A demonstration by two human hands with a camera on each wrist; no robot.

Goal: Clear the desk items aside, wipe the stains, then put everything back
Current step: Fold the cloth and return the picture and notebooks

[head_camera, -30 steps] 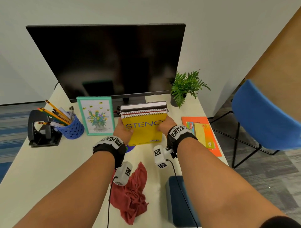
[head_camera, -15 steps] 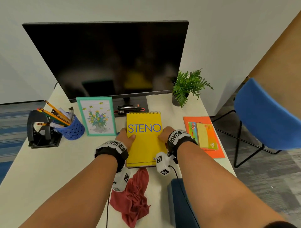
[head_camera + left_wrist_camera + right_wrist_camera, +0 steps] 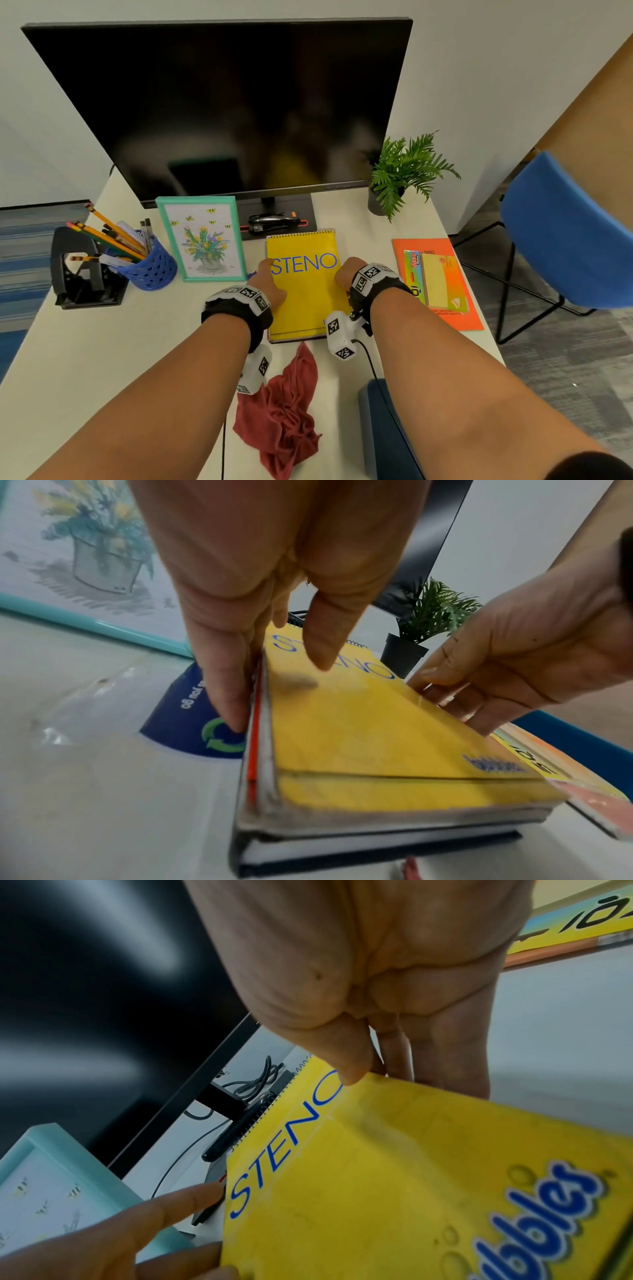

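Observation:
A yellow STENO pad [image 3: 305, 294] [image 3: 377, 723] [image 3: 394, 1177] lies flat on a dark blue book [image 3: 377, 856], stacked on the desk [image 3: 102, 359] in front of the monitor. My left hand [image 3: 270, 281] [image 3: 274, 588] stands at the stack's left edge, straight fingers against its side, thumb hovering just above the cover. My right hand [image 3: 346, 274] [image 3: 377, 974] holds the right edge, thumb on the cover and fingers down the side. A crumpled red cloth [image 3: 281, 411] lies just near of the stack. A blue round sticker [image 3: 185, 723] shows beside the left fingers.
A teal picture frame [image 3: 202, 238], blue pen cup [image 3: 150, 267] and black hole punch [image 3: 82, 274] stand to the left. Monitor [image 3: 233, 102] and stapler [image 3: 274, 221] are behind. Plant [image 3: 404, 171] and orange folder with sticky notes [image 3: 442, 284] sit right. A blue chair [image 3: 565, 233] stands beside the desk.
The stack was held tilted up by both hands; it now lies flat on the desk, nearer to me. The left thumb has lifted slightly off the cover.

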